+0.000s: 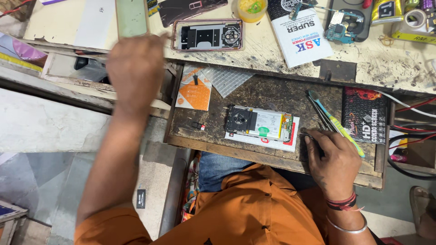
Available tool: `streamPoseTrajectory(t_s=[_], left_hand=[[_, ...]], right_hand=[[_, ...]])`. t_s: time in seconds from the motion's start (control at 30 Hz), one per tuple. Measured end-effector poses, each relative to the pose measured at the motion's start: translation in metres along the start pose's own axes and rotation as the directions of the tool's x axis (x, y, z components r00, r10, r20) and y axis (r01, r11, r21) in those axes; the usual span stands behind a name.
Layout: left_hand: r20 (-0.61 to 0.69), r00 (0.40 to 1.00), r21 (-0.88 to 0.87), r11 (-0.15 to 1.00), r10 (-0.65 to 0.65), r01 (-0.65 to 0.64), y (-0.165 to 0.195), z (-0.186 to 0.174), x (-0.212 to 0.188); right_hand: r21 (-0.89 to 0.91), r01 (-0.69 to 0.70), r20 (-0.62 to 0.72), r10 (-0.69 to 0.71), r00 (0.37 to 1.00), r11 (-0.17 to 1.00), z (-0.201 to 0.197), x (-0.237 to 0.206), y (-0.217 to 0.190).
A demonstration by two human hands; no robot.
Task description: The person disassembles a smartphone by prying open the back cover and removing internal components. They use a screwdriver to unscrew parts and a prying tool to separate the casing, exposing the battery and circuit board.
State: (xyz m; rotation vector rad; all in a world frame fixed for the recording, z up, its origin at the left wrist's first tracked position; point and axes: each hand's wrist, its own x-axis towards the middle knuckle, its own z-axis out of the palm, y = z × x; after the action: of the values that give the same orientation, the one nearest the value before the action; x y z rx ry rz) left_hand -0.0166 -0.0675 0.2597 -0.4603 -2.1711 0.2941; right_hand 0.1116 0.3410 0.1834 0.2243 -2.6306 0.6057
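An opened phone body (259, 123), its battery and circuit boards exposed, lies on a white and red card in the pull-out wooden drawer (272, 97). My right hand (331, 156) rests on the drawer's right side, fingers curled over dark tweezers (320, 115) beside a green and yellow toothbrush (338, 124). My left hand (135, 68) is raised and blurred over the bench's left edge, close to a pale green phone panel (131, 17); whether it holds anything is unclear. A pink-rimmed phone frame (208, 35) lies on the bench above the drawer.
An orange and white packet (195, 88) and clear bubble wrap (231, 79) sit at the drawer's back left. A black boxed screen pack (364, 115) is at the right. On the bench are a white booklet (302, 38), a yellow cup (249, 9), a dismantled phone (347, 20), and tape (415, 18).
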Motion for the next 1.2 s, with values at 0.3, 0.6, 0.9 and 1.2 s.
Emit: streamPoseTrajectory(t_s=[0.3, 0.6, 0.9, 1.2], left_hand=[[0.123, 0.992, 0.263, 0.965, -0.022, -0.012, -0.082, 0.060, -0.008], [0.248, 0.967, 0.341, 0.940, -0.061, -0.028, -0.078, 0.065, -0.009], [0.116, 0.985, -0.150, 0.978, -0.127, 0.144, -0.040, -0.004, -0.063], [-0.018, 0.953, -0.339, 0.898, -0.303, 0.279, 0.076, -0.074, -0.221]], right_hand=[[0.000, -0.001, 0.001, 0.001, 1.000, 1.000, -0.002, 0.000, 0.000], [0.008, 0.012, -0.010, -0.012, 1.000, 1.000, -0.005, 0.003, -0.003], [0.048, 0.029, -0.059, -0.026, 0.998, 0.998, -0.009, 0.001, 0.001], [0.132, 0.105, -0.247, -0.070, 0.967, 0.986, -0.023, -0.047, 0.025]])
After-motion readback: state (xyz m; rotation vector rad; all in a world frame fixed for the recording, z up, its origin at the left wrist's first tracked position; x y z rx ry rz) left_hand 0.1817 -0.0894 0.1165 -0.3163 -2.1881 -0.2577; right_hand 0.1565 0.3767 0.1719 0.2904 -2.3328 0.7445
